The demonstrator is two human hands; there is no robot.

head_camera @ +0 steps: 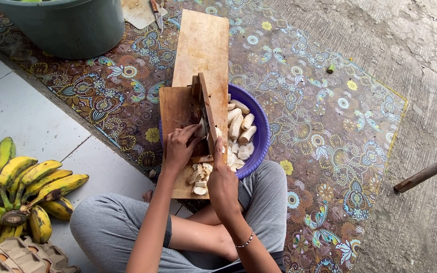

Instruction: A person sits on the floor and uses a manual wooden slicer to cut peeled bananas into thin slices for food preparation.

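A peeled banana piece (200, 130) is pinched in the left hand (179, 146) and pressed against the upright blade of a wooden slicer (206, 114). The right hand (222, 183) is set beside the blade's near end, index finger extended along it; whether anything is gripped there cannot be told. The slicer is mounted on a long wooden board (202, 55) laid across a purple basin (260, 135). Progress, judged from the layout: a small heap of pale slices (199, 177) is already piled on the board's near end, touching the right hand, so cutting is under way. Left to do: several whole peeled bananas (241, 125) lie in the basin, just right of the blade, uncut. A bunch of unpeeled yellow-green bananas (24, 194) is stacked on the tiled floor, well apart to the left. The piece at the blade looks short, cream-white, mostly hidden by the fingers. A green tub (64, 25) sits at the far end of the patterned mat (299, 101).
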